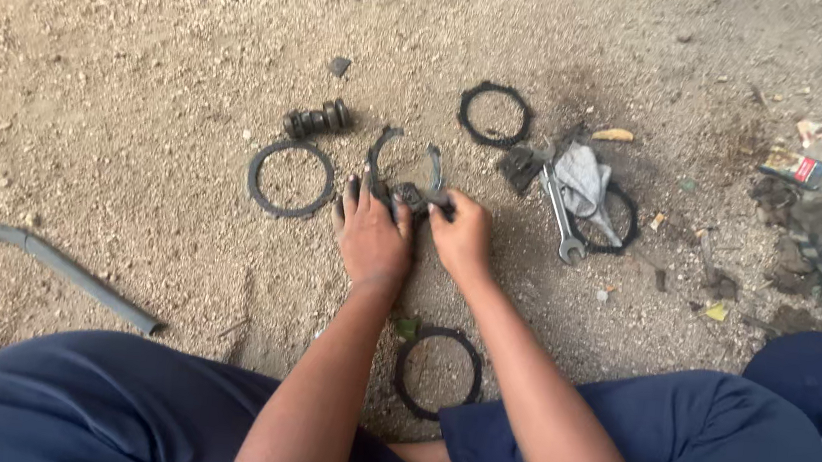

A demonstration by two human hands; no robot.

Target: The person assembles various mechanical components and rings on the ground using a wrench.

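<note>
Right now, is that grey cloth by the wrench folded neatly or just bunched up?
Bunched up. The grey cloth lies crumpled in uneven folds on the dirt ground, draped partly over a black ring, beside the wrench.

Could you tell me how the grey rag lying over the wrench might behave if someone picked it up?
The grey rag would probably be floppy: it lies crumpled in folds and drapes over the wrench. It looks thin, so it is likely light for its size. Part of it rests on a black ring, which it might drag slightly when lifted, though that is hard to judge.
</note>
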